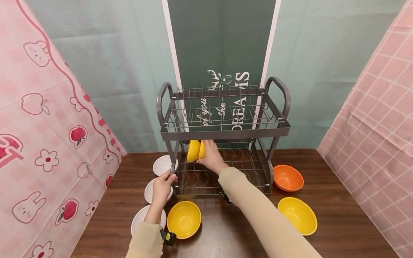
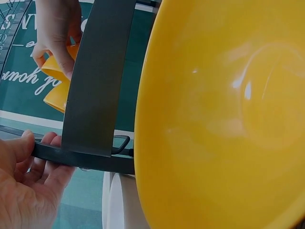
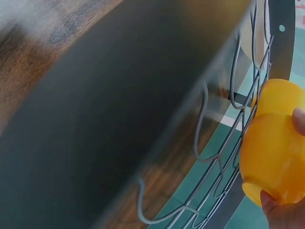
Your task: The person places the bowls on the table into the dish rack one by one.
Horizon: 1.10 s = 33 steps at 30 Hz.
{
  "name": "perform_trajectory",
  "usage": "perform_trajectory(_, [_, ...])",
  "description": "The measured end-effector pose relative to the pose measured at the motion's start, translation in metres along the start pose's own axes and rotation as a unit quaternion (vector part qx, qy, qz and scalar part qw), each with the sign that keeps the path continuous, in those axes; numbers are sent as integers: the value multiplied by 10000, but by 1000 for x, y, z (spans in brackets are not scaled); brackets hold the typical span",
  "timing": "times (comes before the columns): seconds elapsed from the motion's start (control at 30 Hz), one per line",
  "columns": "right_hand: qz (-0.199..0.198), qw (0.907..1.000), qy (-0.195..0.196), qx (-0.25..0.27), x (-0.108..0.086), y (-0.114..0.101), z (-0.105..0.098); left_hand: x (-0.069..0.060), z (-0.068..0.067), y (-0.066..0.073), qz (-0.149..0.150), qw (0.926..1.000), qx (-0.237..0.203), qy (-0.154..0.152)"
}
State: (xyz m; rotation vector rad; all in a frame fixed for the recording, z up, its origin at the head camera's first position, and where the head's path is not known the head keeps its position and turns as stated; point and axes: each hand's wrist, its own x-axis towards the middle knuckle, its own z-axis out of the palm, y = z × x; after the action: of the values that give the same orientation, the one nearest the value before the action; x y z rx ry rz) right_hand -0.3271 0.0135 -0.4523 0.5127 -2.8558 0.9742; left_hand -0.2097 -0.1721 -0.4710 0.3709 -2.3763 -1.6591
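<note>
A grey two-tier dish rack (image 1: 226,134) stands on the table. Inside its lower tier, my right hand (image 1: 213,157) grips a yellow bowl (image 1: 202,150) tipped on its side. Just left of that, a second yellow bowl (image 1: 193,151) stands on edge in the wires. The right wrist view shows thumb and finger on the held bowl (image 3: 269,162); the rest of the hand is out of frame there. My left hand (image 1: 162,188) holds the rack's left front post, its fingers curled round the dark frame (image 2: 86,160) in the left wrist view.
Three white bowls, the nearest a white bowl (image 1: 139,219), line the rack's left side. A yellow bowl (image 1: 184,219) sits before the rack. At right are an orange bowl (image 1: 288,178) and another yellow bowl (image 1: 297,215). Wire slots fill the upper tier. Curtains border the wooden table (image 1: 106,218).
</note>
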Motion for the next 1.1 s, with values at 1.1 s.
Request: perform_trajectory(1.1, [148, 9995, 48, 290, 9, -5, 9, 1, 3, -2, 85, 9998, 72, 166])
